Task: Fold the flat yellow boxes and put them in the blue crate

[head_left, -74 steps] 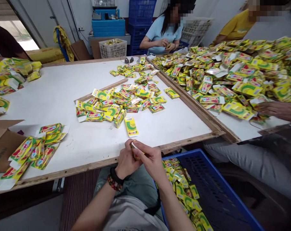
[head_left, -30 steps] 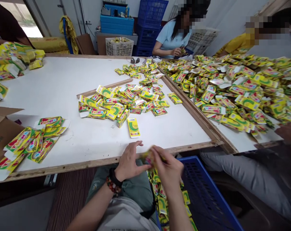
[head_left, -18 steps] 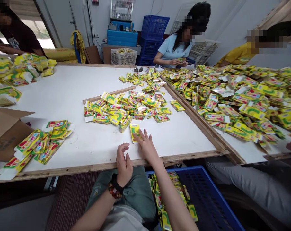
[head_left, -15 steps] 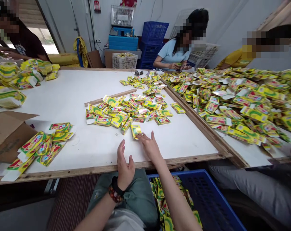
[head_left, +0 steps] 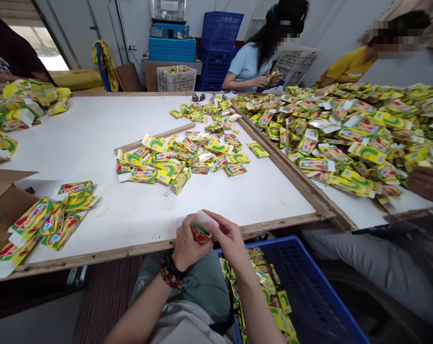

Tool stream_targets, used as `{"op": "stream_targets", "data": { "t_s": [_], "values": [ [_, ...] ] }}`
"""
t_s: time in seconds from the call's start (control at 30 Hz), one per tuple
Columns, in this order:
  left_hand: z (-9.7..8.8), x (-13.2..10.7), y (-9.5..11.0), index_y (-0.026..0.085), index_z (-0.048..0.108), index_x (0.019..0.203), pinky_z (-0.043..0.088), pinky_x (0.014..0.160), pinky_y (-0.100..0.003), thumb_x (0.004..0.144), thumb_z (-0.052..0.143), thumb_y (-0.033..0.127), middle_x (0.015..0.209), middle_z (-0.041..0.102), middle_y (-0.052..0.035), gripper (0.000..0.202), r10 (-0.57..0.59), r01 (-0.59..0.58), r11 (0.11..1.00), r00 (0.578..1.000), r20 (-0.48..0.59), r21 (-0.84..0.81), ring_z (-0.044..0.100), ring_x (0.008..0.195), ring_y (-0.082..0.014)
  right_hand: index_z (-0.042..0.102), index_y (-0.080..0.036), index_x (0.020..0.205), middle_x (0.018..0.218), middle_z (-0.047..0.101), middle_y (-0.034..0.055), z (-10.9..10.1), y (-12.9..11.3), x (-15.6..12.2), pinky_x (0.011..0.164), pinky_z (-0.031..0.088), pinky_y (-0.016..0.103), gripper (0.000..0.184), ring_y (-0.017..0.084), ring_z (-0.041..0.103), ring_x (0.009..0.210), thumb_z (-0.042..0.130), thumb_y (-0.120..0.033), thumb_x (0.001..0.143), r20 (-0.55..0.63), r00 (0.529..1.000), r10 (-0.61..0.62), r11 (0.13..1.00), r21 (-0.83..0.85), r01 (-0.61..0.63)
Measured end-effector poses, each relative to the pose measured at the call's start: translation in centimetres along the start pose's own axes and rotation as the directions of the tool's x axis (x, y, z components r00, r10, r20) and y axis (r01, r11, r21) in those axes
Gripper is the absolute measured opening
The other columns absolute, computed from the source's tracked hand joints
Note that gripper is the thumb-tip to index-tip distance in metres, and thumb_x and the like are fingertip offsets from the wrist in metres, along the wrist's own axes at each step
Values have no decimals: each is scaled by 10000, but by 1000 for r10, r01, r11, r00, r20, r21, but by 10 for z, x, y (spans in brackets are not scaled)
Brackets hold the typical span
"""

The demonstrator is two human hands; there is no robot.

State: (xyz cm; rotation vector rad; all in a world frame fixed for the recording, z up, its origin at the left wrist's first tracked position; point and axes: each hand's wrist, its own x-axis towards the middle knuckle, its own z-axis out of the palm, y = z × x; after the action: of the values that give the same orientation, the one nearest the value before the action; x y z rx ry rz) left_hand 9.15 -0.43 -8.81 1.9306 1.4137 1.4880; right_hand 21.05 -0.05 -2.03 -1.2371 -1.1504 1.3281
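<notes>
Fwd of L hand (head_left: 186, 236) and R hand (head_left: 231, 236): hands can pass over white table (head_left: 94, 148) to loose yellow carton pile (head_left: 166, 165). Wood lip (head_left: 105, 251) on near edge, low, right under wrists. L: flat cartons (head_left: 55, 215) and cardboard box (head_left: 5, 205) in the way. R: wood divider rail (head_left: 291, 169) before heaped cartons (head_left: 345, 138); co-worker's hand (head_left: 426, 184) over them. Blue crate (head_left: 291, 282) below R forearm, rim just beside.

The small carton (head_left: 200, 234) is glossy printed paperboard; the tabletop (head_left: 76, 143) is smooth, matt white board; its edge strip (head_left: 137, 244) is rough bare wood; the crate (head_left: 306, 282) is blue plastic.
</notes>
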Motion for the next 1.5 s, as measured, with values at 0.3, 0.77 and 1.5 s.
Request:
{"op": "stream_targets", "data": {
  "t_s": [0.3,0.77,1.5],
  "values": [
    [-8,12,9,209,348,1241,538,797,-364,731,638,270,1229,587,-132,589,-78,116,985,961,264,-130,647,1011,-243,705,-253,1112,1099,719,38,10,6,-12,836,577,367,308,251,716,936,661,-260,807,66,959,-276,928,-241,284],
    [-8,15,8,212,436,1011,448,578,-282,710,587,203,765,601,-10,337,-188,211,976,936,298,-48,627,684,-201,687,-172,1154,1007,753,82,20,3,-9,749,589,327,336,220,730,802,579,-253,846,-5,940,-340,824,-484,295],
    [-19,21,8,222,419,1245,515,745,-343,688,729,440,1154,567,-106,674,25,133,949,872,490,-284,581,913,-222,725,-181,1083,871,754,163,-73,-4,-57,601,527,383,461,309,713,689,440,-495,903,-285,949,-133,315,-920,-232]
  ]
}}
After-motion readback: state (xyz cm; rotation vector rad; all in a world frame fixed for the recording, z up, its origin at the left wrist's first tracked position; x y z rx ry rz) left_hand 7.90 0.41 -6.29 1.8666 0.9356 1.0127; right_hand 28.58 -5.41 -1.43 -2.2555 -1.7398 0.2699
